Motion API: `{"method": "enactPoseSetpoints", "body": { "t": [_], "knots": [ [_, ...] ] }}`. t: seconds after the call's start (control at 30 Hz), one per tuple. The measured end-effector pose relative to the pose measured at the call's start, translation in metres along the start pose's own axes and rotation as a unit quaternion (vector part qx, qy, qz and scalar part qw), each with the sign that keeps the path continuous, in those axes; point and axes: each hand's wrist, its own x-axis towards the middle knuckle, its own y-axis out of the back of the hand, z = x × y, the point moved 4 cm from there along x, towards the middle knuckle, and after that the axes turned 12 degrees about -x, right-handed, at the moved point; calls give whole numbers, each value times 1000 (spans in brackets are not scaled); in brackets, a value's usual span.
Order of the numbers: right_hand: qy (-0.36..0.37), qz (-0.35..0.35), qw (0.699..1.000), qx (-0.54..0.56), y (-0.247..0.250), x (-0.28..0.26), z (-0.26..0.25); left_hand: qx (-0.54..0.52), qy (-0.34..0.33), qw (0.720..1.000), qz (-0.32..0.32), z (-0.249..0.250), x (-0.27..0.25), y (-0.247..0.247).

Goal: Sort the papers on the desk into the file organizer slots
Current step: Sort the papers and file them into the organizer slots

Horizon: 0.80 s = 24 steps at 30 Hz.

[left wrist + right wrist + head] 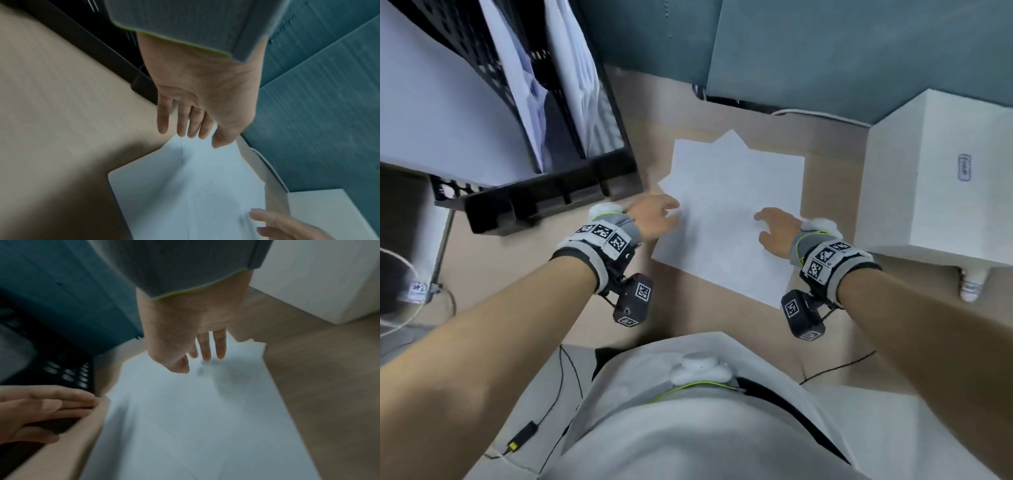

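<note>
A loose pile of plain white paper sheets (736, 205) is found flat on the light wood-grain desk (722, 318), just right of the black perforated file organizer (551, 198) and left of a white rectangular box (935, 178). The sheets are fanned unevenly, with corners seen jutting out at the far and left edges, so squaring-up is probably needed before filing.

The left hand (654, 216) is brought to the pile's left edge with fingers (180, 123) straight and close together, nothing gripped. Judged from the wrist view, the tips are at or just above the paper's margin; contact cannot be confirmed. The right hand (777, 233) is spread over the right side of the top sheet, fingers extended and relaxed, nothing held. The two-sided placement is read as bracketing the pile for gathering.

Slots in the organizer are already occupied by white sheets.
</note>
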Motion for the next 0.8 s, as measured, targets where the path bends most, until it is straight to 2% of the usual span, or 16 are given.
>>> {"method": "enactPoseSetpoints", "body": {
  "t": [0.07,0.23,0.33,0.4,0.53,0.63,0.8],
  "knots": [
    [-4,-25,999,-21,-18,4,16,48,4,999,-24,-4,10,-9],
    [4,-33,999,-30,-34,9,31,131,14,985,-115,-7,28,-32],
    [-4,-10,1000,-22,-35,14,35,178,-16,978,-109,-13,36,-38],
    [-17,43,999,-1,-26,20,40,186,-21,977,-103,-15,38,-38],
    [-121,123,984,41,-14,40,65,200,3,975,-92,-12,39,-40],
    [-164,120,978,54,-11,50,73,183,24,979,-83,-11,37,-41],
    [-163,101,976,104,-10,59,71,184,19,979,-88,-13,37,-39]
  ]
}}
